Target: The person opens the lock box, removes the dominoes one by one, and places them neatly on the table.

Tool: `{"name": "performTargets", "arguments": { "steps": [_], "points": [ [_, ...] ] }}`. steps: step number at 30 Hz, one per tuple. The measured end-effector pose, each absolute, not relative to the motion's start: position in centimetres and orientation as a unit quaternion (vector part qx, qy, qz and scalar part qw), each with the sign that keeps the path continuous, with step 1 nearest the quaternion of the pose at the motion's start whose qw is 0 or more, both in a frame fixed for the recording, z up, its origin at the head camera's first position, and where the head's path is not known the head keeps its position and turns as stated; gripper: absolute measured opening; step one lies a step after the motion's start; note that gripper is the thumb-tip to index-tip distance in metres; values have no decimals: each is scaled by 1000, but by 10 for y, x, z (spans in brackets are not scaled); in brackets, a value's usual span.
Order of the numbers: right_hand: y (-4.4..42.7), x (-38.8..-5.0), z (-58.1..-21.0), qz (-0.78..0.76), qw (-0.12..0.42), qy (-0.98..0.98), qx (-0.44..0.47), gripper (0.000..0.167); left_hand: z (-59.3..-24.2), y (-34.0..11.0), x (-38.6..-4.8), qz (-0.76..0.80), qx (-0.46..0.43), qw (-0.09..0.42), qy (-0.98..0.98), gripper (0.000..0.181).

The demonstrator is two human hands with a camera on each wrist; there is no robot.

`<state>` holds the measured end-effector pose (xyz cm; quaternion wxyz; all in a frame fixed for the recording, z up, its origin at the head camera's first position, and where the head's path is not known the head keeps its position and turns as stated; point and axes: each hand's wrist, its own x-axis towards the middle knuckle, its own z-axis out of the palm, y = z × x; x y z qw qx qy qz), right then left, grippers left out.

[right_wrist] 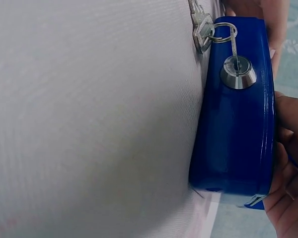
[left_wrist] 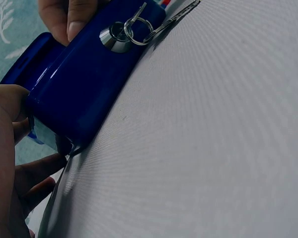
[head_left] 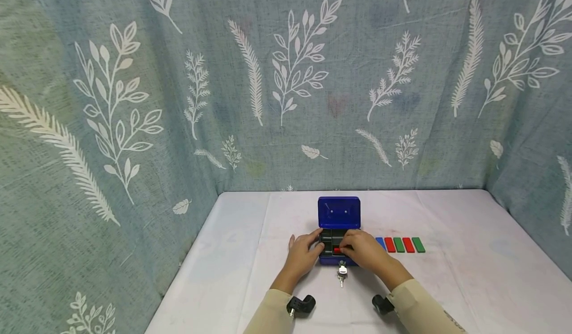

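Note:
A small blue cash box (head_left: 332,262) stands on the table with its lid (head_left: 339,212) raised at the back and a black compartment tray (head_left: 326,235) inside. My left hand (head_left: 303,254) rests against the box's left side, thumb at the rim and fingers fairly straight. Over the front right compartment, my right hand (head_left: 364,249) pinches a red block (head_left: 337,249), partly hidden by the fingertips. From the lock (right_wrist: 238,72) on the box front, keys (head_left: 342,273) hang on a ring, one of them in the keyhole.
Right of the box lies a row of flat blocks: a blue block (head_left: 381,243) partly behind my right hand, then red and green blocks (head_left: 399,245) alternating. White cloth covers the table (head_left: 250,254). A patterned curtain (head_left: 290,150) hangs behind and at the sides.

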<state>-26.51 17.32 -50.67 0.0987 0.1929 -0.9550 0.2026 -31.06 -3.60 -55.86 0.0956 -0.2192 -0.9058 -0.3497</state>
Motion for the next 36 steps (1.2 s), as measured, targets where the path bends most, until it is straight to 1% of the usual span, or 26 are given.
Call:
{"name": "performTargets", "arguments": {
  "steps": [7,14,19,29,36],
  "points": [
    [173,-266,-506,194,95,-954,205,5,-558,-36,-311,-348,-217,95,-907,45],
    [174,-267,-506,177,114,-950,230,5,-558,-36,-312,-349,-218,97,-906,46],
    [174,-266,-506,164,115,-949,242,5,-559,-36,-312,-349,-220,99,-905,45],
    [172,-262,-506,152,124,-948,251,6,-558,-36,-311,-350,-220,98,-905,45],
    [174,-262,-511,166,141,-945,245,4,-557,-36,-311,-356,-219,97,-903,45]
  ]
}}
